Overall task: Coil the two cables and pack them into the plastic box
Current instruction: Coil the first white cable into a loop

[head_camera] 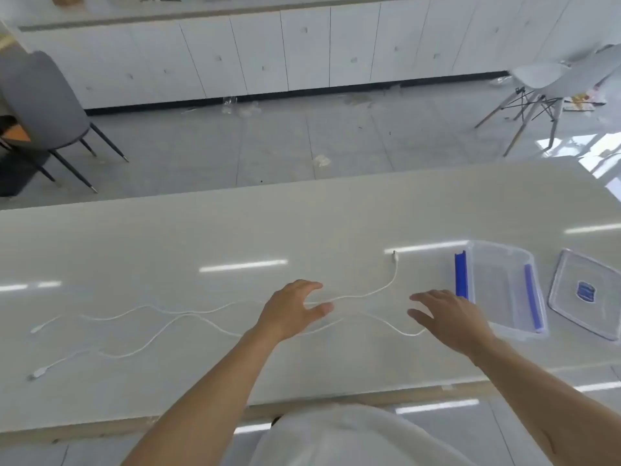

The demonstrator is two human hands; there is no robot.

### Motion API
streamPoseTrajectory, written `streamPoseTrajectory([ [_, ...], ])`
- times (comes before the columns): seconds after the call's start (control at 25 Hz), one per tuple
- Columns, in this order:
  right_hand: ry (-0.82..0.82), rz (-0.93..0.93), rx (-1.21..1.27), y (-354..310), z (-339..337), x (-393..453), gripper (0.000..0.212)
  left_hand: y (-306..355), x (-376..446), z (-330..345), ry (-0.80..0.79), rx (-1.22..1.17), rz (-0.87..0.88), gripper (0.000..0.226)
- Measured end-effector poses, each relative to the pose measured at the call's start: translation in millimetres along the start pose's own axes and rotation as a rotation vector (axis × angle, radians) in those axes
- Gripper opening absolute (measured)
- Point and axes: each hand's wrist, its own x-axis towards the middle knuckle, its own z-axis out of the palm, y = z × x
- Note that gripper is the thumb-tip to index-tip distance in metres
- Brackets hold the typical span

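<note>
Head view: nearest the camera, a white garment fills the bottom edge, and two bare forearms reach forward from it over the pale glossy counter. The left hand hangs over the middle of the counter with its fingers spread and loosely bent, thumb apart, grasping nothing; whether it touches the cable beneath it cannot be told. The right hand is just to its right, fingers straight and released, also holding nothing.

Two white cables lie uncoiled in loose waves across the counter. The nearer cable runs from a plug near the left front edge, passes under the left hand and curves up beside the right hand. The farther cable starts from a plug at the left, crosses beneath the left hand's fingertips and bends away to a connector end lying farther back, left of the box.

The clear plastic box stands open on the counter just right of the right hand, with a blue clip on each long side. Its clear lid lies flat beside it, near the right edge, bearing a blue label.

Beyond the counter lies grey tiled floor with bits of litter, a grey chair at left, a white chair at right, and a row of white cabinets along the far wall.
</note>
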Motion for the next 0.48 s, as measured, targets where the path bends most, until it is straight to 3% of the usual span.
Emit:
streamPoseTrajectory([
  [0.24, -0.207, -0.013, -0.033, 24.8, 43.6, -15.6, 0.047, 13.3, 19.3, 54.5, -0.206, 0.154, 0.075, 0.061],
  [0.48, -0.214, -0.036, -0.053, 29.8, 71.5, -19.5, 0.045, 26.5, 30.3, 81.1, -0.293, 0.31, 0.157, 0.068],
])
